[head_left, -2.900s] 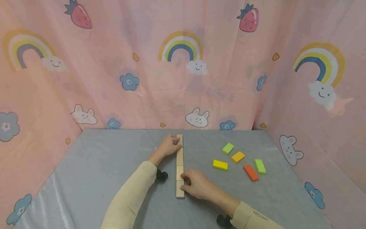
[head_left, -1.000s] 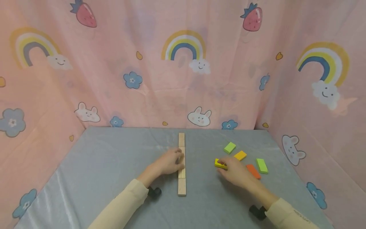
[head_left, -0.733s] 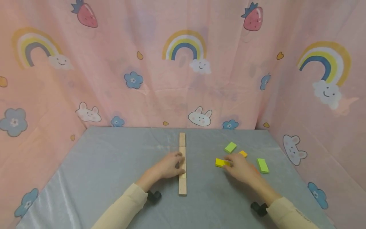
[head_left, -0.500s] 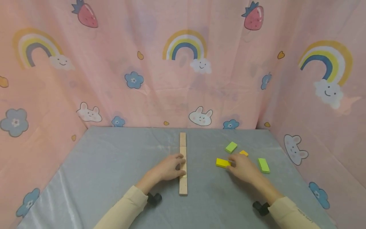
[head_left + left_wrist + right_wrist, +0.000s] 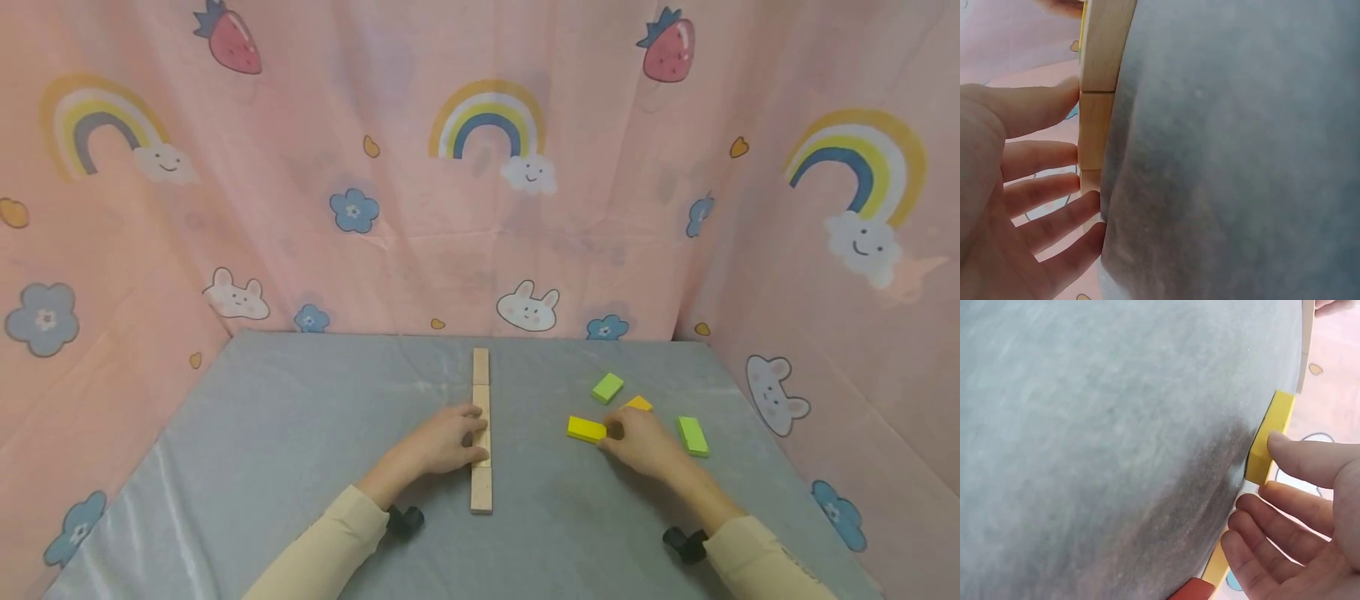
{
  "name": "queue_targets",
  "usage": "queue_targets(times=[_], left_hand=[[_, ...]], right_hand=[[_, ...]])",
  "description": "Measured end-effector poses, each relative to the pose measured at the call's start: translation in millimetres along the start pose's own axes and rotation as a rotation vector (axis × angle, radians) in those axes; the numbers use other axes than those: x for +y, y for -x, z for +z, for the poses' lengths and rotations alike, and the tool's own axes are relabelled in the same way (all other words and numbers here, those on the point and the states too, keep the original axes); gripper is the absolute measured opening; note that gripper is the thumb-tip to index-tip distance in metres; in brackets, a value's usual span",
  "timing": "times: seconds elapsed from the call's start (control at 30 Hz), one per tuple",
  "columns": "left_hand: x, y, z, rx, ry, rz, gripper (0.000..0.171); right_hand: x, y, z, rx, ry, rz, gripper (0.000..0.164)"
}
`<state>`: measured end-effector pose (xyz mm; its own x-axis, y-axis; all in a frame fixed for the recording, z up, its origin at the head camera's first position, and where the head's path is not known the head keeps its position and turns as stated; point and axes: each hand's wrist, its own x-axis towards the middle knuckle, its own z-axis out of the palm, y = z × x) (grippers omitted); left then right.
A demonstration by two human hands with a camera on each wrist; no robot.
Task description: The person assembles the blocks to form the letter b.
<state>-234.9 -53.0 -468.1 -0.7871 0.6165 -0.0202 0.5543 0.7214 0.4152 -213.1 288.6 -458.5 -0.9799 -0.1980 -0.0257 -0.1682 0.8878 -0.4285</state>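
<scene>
Right fingers (image 5: pixel 1296 503) pinch yellow block (image 5: pixel 584 429); left fingers (image 5: pixel 1041 156) touch wooden blocks (image 5: pixel 482 489).

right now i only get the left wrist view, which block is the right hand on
Observer: The right hand touches the yellow block, at the end away from the wooden block row.
Operator: ok, any green ones over there
Observer: Yes, the head view shows two light green blocks.
Operator: anything red
Observer: A red block shows at the bottom edge of the right wrist view.
</scene>
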Motion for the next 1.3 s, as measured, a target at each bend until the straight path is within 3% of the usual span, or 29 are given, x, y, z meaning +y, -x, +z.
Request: queue_targets(times=[0.53, 0.73, 1.3], left_hand=[[-1.3, -0.9, -1.8, 0.007, -0.006, 0.016, 0.053], [-2.0, -2.0, 0.0, -0.001, -0.029, 0.008, 0.054], [-0.9, -1.5, -1.6, -0.004, -0.035, 0.004, 0.054]], right_hand=[[-1.0, -10.4, 1.2, -0.031, -0.031, 0.01, 0.033], [-7.7, -12.5, -0.2, -0.057, -0.101, 0.036, 0.033], [-39.6, -34.2, 11.6, 0.012, -0.211, 0.001, 0.033]])
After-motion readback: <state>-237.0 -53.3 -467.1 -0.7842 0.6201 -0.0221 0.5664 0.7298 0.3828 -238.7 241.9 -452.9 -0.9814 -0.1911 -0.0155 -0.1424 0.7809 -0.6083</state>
